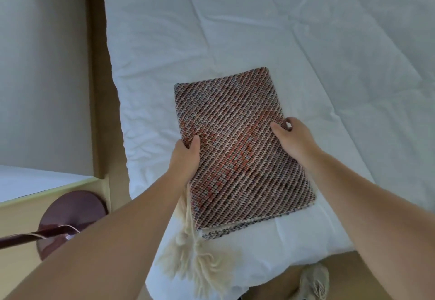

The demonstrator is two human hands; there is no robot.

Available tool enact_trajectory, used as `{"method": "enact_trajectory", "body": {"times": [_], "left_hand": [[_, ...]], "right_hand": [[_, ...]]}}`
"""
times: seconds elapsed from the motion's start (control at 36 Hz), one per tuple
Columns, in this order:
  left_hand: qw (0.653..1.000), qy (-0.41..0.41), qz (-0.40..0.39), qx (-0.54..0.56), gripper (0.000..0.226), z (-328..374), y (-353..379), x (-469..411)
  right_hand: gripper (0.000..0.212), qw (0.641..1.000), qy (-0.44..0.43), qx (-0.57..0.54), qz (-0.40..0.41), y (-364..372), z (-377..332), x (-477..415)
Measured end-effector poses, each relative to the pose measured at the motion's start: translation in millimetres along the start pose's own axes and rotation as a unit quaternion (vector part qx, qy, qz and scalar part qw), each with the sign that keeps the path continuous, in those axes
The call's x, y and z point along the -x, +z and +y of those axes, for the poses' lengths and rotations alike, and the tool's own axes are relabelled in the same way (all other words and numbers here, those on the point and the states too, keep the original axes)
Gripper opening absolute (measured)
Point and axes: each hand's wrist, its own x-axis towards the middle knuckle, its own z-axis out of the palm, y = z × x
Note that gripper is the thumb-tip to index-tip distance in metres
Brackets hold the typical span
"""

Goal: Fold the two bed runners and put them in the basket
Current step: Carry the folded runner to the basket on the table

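Observation:
A folded woven bed runner, striped in brown, cream and orange, lies as a thick rectangle on the white bed. Cream tassels hang from its near left corner over the bed's edge. My left hand grips the runner's left edge, thumb on top. My right hand grips its right edge, thumb on top and fingers under. No basket and no second runner are in view.
A beige floor strip runs along the bed's left side beside a pale wall. At lower left stands a lamp with a round dark red base on a light surface. A beige shoe shows at the bottom.

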Motion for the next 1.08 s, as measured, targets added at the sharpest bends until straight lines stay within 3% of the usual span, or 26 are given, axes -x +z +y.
{"method": "enact_trajectory", "body": {"times": [0.14,0.28,0.44,0.75,1.08], "left_hand": [[0.998,-0.019,0.008,0.055,0.053,-0.8,2.7,2.0],[0.997,0.054,0.044,0.023,0.042,19.6,-3.6,23.2],[0.993,0.113,0.032,-0.019,0.032,78.2,-16.2,77.0],[0.952,0.296,-0.055,-0.059,0.024,256.3,24.0,250.6],[0.866,0.448,-0.206,-0.083,0.027,388.5,204.0,459.0]], "right_hand": [[0.052,0.999,-0.004,-0.032,-0.036,-0.7,-0.6,-10.2],[0.041,0.998,-0.029,-0.056,-0.028,-9.8,-7.7,2.3],[0.031,0.998,-0.046,-0.053,0.000,-55.2,-32.7,51.7],[0.024,0.971,-0.033,-0.171,0.165,-276.2,-17.7,209.2],[0.023,0.896,-0.055,-0.246,0.365,-507.5,128.2,363.9]]}}
